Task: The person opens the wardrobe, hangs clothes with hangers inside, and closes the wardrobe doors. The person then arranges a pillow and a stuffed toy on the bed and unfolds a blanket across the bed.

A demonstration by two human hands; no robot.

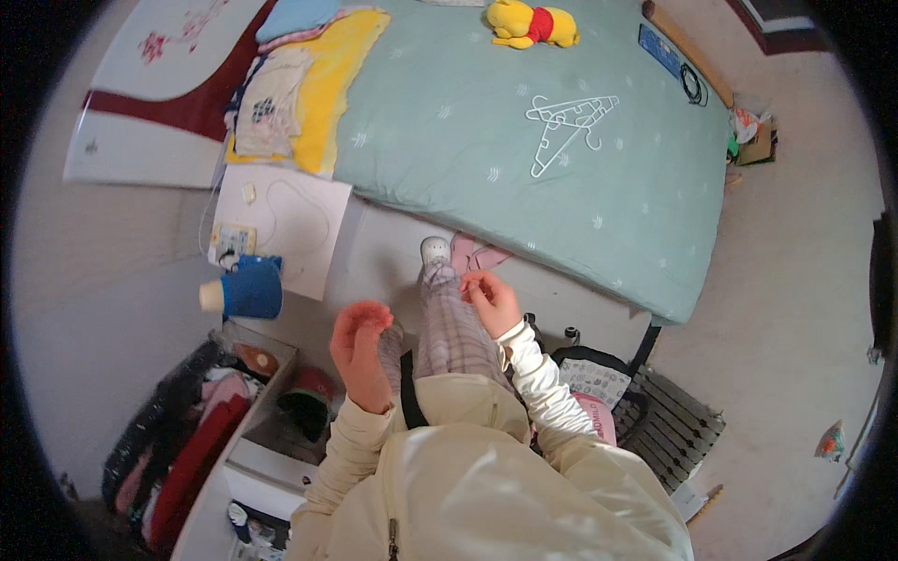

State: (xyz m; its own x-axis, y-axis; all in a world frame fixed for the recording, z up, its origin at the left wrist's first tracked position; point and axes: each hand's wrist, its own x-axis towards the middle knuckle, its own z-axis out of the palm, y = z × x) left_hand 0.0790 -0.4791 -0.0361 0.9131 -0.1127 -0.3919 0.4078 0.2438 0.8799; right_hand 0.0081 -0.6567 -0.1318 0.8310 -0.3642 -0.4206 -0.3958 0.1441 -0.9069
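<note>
My left hand [361,354] is raised in front of my body with fingers curled and apart, and nothing shows in it. To its right, my right hand [493,301] hovers over my leg in plaid trousers [456,322], its fingers loosely bent and holding nothing visible. Beyond both hands is a bed with a green sheet [449,161]. White plastic hangers [572,123] lie overlapping on that sheet. At the bed's left side, a folded white garment with a dark print [270,105] rests on a yellow cloth [330,98].
A white bedside table [302,259] stands left, near a blue lamp shade [252,289]. Clothes [203,449] fill an open compartment at lower left. Pink slippers [480,256] lie by the bed, a plush bear [537,24] on it. A bag [593,379] sits right of my legs.
</note>
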